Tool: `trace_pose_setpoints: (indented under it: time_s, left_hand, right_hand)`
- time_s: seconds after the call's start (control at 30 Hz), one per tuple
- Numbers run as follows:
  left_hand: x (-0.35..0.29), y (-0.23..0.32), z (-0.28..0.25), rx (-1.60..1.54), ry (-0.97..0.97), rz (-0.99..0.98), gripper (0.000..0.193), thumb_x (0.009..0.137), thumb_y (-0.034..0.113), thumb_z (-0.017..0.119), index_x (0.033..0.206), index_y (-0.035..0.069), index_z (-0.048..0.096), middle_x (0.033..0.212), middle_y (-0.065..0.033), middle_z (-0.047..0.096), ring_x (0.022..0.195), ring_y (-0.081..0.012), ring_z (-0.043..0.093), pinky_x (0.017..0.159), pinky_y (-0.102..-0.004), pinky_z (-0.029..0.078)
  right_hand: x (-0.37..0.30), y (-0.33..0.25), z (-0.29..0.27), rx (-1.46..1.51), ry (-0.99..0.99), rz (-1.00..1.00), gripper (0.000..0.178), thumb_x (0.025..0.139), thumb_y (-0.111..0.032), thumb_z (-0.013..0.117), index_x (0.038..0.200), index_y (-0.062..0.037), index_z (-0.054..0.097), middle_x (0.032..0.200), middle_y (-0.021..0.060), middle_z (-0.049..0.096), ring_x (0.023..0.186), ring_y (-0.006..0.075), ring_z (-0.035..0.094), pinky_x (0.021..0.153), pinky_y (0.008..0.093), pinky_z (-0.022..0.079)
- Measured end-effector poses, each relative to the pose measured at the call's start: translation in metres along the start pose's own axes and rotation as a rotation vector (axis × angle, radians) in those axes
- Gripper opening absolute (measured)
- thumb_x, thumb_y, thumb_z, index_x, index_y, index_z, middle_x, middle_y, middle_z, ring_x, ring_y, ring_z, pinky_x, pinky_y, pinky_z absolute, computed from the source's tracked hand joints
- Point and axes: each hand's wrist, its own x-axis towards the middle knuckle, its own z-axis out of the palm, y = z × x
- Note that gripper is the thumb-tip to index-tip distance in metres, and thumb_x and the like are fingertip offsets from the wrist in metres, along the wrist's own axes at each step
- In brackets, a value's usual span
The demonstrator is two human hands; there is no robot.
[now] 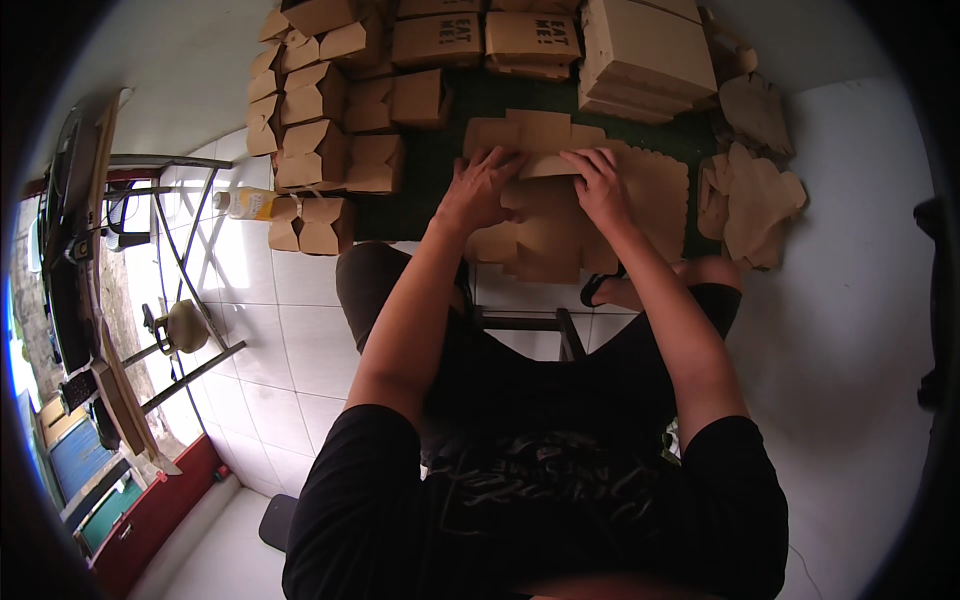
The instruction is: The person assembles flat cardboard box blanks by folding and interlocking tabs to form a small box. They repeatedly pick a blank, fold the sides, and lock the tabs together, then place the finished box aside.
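A flat brown cardboard box blank lies in front of me, its side flaps spread out. One flap along its far part stands partly folded up between my hands. At the flap's left end, my left hand rests on the cardboard with fingers touching the fold and thumb spread away. My right hand has its fingers bent over the flap's right end, gripping it; its thumb is hidden. Another flat blank with a scalloped edge lies to the right, partly under the worked one.
Folded brown boxes are stacked at the left, with printed ones behind. A tall pile of cardboard stands at the far right, loose brown pieces nearer. A bottle and a metal rack are at left.
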Motion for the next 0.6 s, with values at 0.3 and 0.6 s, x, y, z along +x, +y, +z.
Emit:
trace_pose_setpoints:
  time_s: [0.3,0.6]
  left_hand:
    - [0.011,0.000,-0.002,-0.056,-0.037,0.003,0.120,0.068,0.038,0.108,0.174,0.030,0.051,0.164,-0.0103,0.056,0.157,-0.0378,0.052,0.127,-0.0665,0.042]
    - [0.019,-0.001,0.012,-0.139,0.121,0.000,0.096,0.073,0.027,0.103,0.160,0.024,0.063,0.159,-0.0066,0.063,0.153,-0.0353,0.056,0.127,-0.0683,0.041]
  right_hand:
    - [0.006,0.037,0.004,0.199,-0.016,0.343,0.060,0.096,-0.008,0.089,0.153,-0.0130,0.069,0.123,0.0120,0.080,0.099,0.0283,0.079,0.091,0.0428,0.065]
    - [0.016,0.044,-0.007,0.357,-0.153,0.395,0.041,0.093,-0.001,0.087,0.132,-0.0104,0.080,0.117,0.0108,0.081,0.104,0.0302,0.080,0.093,0.0425,0.065]
